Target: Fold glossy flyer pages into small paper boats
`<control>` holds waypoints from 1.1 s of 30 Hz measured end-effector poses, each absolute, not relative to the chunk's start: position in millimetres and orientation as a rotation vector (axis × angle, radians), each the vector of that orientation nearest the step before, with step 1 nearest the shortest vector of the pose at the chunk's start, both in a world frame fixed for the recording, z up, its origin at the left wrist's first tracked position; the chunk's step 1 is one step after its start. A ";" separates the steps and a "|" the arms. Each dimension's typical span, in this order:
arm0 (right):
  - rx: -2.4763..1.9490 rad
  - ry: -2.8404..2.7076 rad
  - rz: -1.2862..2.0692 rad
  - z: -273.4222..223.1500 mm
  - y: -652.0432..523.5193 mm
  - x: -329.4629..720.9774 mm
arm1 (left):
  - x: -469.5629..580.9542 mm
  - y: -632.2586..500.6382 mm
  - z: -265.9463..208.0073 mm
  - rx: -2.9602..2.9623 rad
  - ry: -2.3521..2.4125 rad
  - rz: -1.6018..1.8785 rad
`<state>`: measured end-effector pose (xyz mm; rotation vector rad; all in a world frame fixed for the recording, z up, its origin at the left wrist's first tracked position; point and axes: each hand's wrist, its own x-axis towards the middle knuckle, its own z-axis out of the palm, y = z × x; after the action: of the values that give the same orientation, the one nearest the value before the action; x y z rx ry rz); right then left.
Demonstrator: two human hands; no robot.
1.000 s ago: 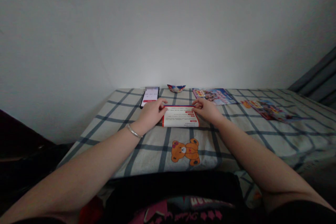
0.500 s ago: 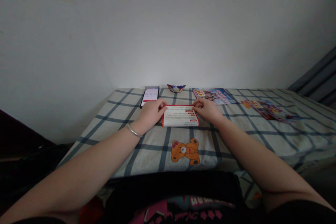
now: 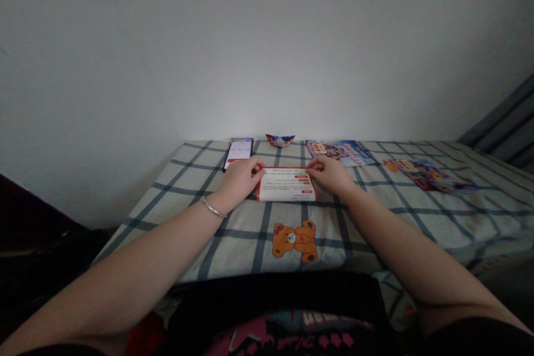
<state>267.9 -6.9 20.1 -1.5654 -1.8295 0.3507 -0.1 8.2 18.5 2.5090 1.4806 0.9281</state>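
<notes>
A white printed paper sheet point(image 3: 286, 186) with red edges and red labels lies in front of me, its far edge between my two hands. My left hand point(image 3: 240, 179) pinches the far left corner between thumb and fingers. At the far right corner, my right hand point(image 3: 329, 174) grips the sheet the same way. A silver bangle point(image 3: 213, 208) circles my left wrist. Just beyond my left hand lies a phone point(image 3: 239, 151) with its screen lit. The print on the sheet is too small to read.
A blue and red paper boat-like piece point(image 3: 280, 141) stands by the wall. Two colourful leaflets, one nearer the wall point(image 3: 340, 153) and one farther right point(image 3: 431, 175), lie on the checked cloth point(image 3: 187, 256). A teddy bear print point(image 3: 295, 241) is on the cloth near me.
</notes>
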 end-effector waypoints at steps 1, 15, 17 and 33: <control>-1.574 -1.834 0.342 20.4 -7.2 267.8 | -0.1 8.5 18.3 2.516 1.482 0.924; -1.587 -2.060 0.230 12.2 0.5 269.4 | 2.4 8.7 15.7 2.762 1.596 0.804; -1.610 -2.080 0.199 12.8 0.7 268.6 | 2.8 9.9 14.8 2.774 1.596 0.793; -1.589 -2.143 0.175 11.4 4.5 267.7 | 4.3 11.8 12.5 2.877 1.605 0.721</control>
<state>267.7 4.5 11.4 -1.5887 -2.1434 0.1750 4.3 11.8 12.5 2.8769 1.6052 0.7206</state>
